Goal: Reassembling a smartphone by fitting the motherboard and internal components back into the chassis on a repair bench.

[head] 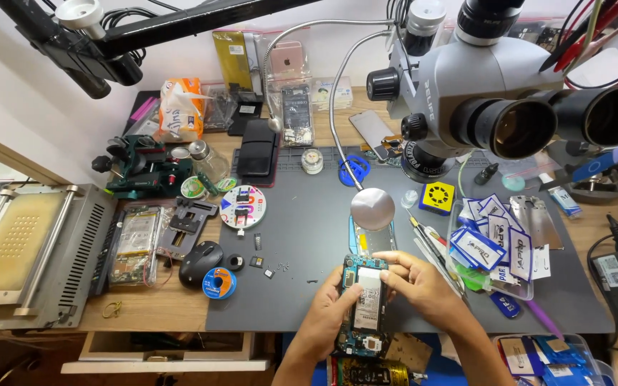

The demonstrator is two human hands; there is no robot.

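Note:
An opened smartphone [363,309] with its back off, battery and circuit board showing, is held upright over the front edge of the dark grey work mat [309,229]. My left hand [325,318] grips its left side from below. My right hand [418,282] reaches over the top right, fingertips pressing on the upper part of the battery near the board. Small loose parts and screws [270,268] lie on the mat just left of the phone.
A grey microscope [481,86] hangs over the mat at the upper right. A round metal disc on a gooseneck [373,208] stands behind the phone. Blue-white packets [495,239], tweezers, a black mouse [200,261], a solder spool [219,283] and a heating plate [23,250] surround the mat.

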